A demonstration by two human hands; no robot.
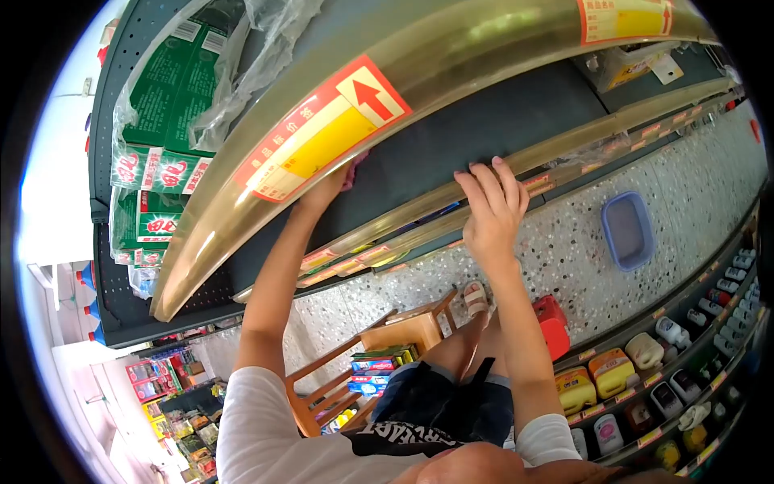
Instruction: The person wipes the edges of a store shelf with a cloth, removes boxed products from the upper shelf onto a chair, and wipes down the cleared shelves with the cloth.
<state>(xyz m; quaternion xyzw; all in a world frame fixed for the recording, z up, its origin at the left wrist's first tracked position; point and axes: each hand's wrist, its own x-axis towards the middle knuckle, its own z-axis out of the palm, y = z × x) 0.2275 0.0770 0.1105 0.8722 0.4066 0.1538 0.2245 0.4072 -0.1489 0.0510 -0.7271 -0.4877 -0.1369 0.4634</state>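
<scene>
My left hand (324, 192) reaches under the upper price rail (451, 77), and its fingers are mostly hidden there. It is closed on a pink cloth (353, 171), of which only a small part shows over the dark grey shelf (476, 121). My right hand (496, 214) rests with its fingers apart on the gold edge strip (556, 157) of that shelf, fingertips just over the strip. Nothing is in it.
Green toothpaste boxes (165, 101) in torn clear plastic stand on the upper shelf. A blue basin (628, 231) and a red stool (550, 327) are on the speckled floor. Behind me is a wooden chair (411, 329) bearing boxes; bottles (673, 331) line the opposite shelf.
</scene>
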